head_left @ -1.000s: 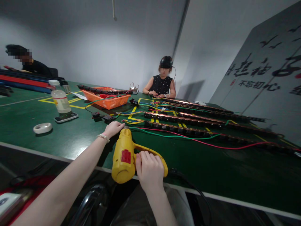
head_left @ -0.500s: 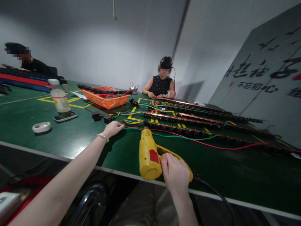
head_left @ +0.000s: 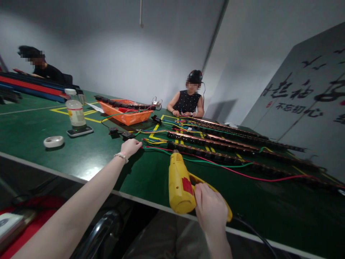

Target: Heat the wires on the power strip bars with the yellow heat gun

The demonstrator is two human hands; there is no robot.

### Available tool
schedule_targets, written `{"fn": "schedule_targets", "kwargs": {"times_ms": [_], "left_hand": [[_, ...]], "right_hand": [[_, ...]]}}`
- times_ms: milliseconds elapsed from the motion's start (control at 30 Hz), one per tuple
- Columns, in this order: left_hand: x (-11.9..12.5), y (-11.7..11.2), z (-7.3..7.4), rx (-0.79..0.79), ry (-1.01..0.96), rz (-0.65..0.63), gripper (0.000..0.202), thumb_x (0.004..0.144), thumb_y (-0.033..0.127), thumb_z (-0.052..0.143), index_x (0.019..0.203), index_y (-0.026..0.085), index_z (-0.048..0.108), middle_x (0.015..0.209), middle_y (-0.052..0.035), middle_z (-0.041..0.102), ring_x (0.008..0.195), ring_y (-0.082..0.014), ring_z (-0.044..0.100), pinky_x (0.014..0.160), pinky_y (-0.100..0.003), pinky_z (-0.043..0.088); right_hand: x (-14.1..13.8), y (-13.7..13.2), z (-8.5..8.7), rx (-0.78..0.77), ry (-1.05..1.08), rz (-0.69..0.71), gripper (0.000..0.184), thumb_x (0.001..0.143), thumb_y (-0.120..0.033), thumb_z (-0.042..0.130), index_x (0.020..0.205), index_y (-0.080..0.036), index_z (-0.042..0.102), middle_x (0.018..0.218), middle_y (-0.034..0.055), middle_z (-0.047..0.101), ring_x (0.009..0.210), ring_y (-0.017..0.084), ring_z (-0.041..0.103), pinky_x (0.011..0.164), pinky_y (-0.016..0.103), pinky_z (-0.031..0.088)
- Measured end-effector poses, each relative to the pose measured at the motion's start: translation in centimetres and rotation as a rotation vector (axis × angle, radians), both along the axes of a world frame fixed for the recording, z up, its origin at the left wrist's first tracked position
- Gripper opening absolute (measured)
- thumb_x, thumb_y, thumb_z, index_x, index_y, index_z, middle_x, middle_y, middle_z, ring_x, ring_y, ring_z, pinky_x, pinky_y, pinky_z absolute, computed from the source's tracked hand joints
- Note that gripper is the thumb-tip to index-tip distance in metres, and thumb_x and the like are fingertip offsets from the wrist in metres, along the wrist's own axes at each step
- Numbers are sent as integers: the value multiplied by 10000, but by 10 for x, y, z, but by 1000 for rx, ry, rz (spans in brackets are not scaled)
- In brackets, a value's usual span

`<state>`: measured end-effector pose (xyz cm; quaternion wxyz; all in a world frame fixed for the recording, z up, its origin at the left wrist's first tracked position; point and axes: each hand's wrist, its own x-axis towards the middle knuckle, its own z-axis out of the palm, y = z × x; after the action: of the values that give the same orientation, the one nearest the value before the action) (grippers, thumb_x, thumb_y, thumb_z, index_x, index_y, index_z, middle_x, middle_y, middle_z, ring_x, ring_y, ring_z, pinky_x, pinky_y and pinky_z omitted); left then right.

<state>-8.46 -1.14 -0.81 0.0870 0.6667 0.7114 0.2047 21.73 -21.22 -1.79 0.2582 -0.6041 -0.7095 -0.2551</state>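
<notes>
My right hand (head_left: 211,207) is wrapped round the handle of a yellow heat gun (head_left: 181,187), whose nozzle points away from me toward the wires. My left hand (head_left: 130,146) is closed at the ends of a red and a green wire (head_left: 159,149), pinching them between thumb and fingers. Just beyond lies the nearest long dark strip (head_left: 205,153), with yellow wires (head_left: 156,141) coming out of its left end. Black connectors (head_left: 126,135) rest on the table behind my left hand.
An orange basket (head_left: 129,118) with a dark strip across it stands at the back. On the left are a bottle (head_left: 75,112), a phone (head_left: 80,131) and a white tape roll (head_left: 53,142). Several strips extend right. Two other people (head_left: 188,102) sit beyond the green table (head_left: 88,158).
The view has swung slightly left, so most things sit further right. The heat gun has come a little right and nearer to me. My left hand stays on the wire ends.
</notes>
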Motion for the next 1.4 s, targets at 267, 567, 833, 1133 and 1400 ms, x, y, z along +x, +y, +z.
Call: {"fn": "schedule_targets", "kwargs": {"times_ms": [267,567,833,1133,1400], "left_hand": [[-3,3,-2,-13,-13,-21,403,749,526,429,744,243,717,810,-50,705,801,-212,619,600,-241,377],[-6,5,-5,-12,36,-73,416,752,536,419,710,238,706,711,-27,682,688,-182,601,531,-235,328],[-11,9,-4,-33,75,-133,473,805,539,377,814,213,721,816,-60,706,748,-194,613,544,-240,337],[-11,7,-3,-26,52,-163,472,786,540,379,800,214,720,744,-45,686,692,-184,592,554,-248,333],[-13,6,-5,-12,27,-178,461,754,553,389,693,214,695,624,-10,624,613,-165,545,519,-255,298]], "right_hand": [[-41,1,0,4,80,36,355,959,-247,290,691,-203,518,655,7,553,649,161,500,666,302,258],[-98,4,2,-72,118,125,324,945,-260,302,722,-203,529,696,19,549,653,174,484,658,328,246],[-122,6,1,-68,173,172,314,939,-297,311,723,-208,520,693,13,540,660,181,482,648,334,238],[-113,9,-1,-51,181,208,340,945,-302,294,710,-204,520,678,7,531,637,161,461,644,320,229],[-92,17,-6,26,173,185,383,952,-305,270,681,-199,518,648,2,527,627,145,461,650,307,235]]}}
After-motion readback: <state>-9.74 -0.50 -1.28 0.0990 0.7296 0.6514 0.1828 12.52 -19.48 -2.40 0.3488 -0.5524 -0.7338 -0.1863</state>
